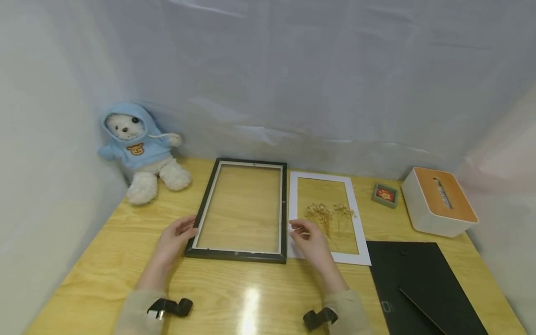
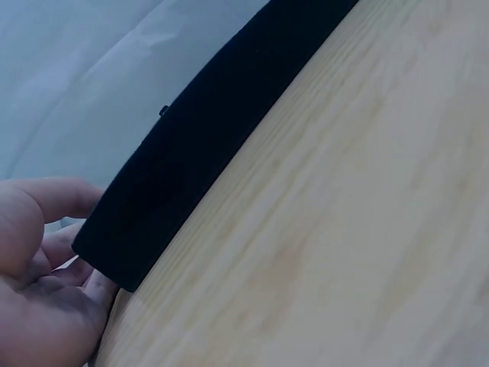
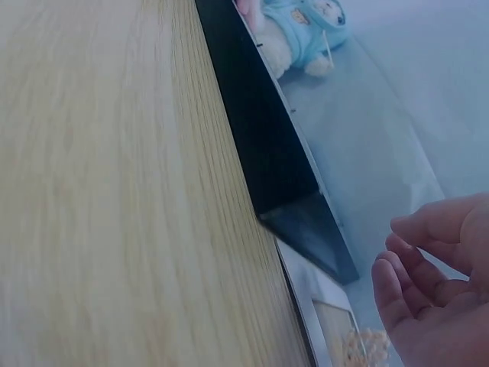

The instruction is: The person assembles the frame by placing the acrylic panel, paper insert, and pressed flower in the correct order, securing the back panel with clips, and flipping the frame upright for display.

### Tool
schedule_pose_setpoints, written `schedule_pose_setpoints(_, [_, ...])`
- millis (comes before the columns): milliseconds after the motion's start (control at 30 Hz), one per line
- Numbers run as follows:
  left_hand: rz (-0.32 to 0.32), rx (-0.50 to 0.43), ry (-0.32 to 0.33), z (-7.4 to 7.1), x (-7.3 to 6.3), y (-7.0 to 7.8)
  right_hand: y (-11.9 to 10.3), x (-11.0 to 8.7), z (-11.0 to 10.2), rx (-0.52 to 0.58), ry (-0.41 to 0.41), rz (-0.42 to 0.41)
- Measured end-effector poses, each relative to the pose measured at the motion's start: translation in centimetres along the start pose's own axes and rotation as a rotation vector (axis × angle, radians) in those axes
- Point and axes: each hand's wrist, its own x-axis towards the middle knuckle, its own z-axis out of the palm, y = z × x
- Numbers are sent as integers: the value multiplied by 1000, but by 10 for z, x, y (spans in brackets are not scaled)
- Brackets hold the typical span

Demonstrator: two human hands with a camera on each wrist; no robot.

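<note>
A black picture frame (image 1: 286, 209) with a pale inner ledge lies on the wooden table. At its left rail, the left hand (image 1: 173, 237) grips near the front corner, the thumb over the top and the fingers at the outer side; the fingertips are partly hidden behind the frame in the left wrist view. The right hand (image 1: 311, 242) hovers just off the right rail with loosely bent fingers and holds nothing; in the right wrist view a gap separates it from the frame. Under that hand lies a white mat board (image 1: 355, 218) with dried flowers (image 1: 320, 215) in its window.
A black backing board (image 1: 418, 274) with a stand leg lies at the front right. Behind it are a tissue box (image 1: 427, 209) and a small green box (image 1: 385, 195) with a red emblem. A plush toy (image 1: 142, 153) in a blue hoodie sits at the back left.
</note>
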Motion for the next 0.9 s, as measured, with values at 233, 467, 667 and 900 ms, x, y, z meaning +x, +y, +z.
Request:
schedule_pose_setpoints(233, [-6, 24, 26, 3, -2, 0, 12, 0, -28, -40, 53, 87])
schedule_pose_setpoints(467, [2, 18, 40, 3, -3, -1, 31, -4, -63, -157, 133, 111])
schedule_pose_setpoints(667, [-1, 18, 37, 2, -5, -1, 46, -10, -90, -273, 205, 182])
schedule_pose_setpoints(900, [3, 16, 35, 3, -4, -1, 56, -19, -114, -356, 244, 260])
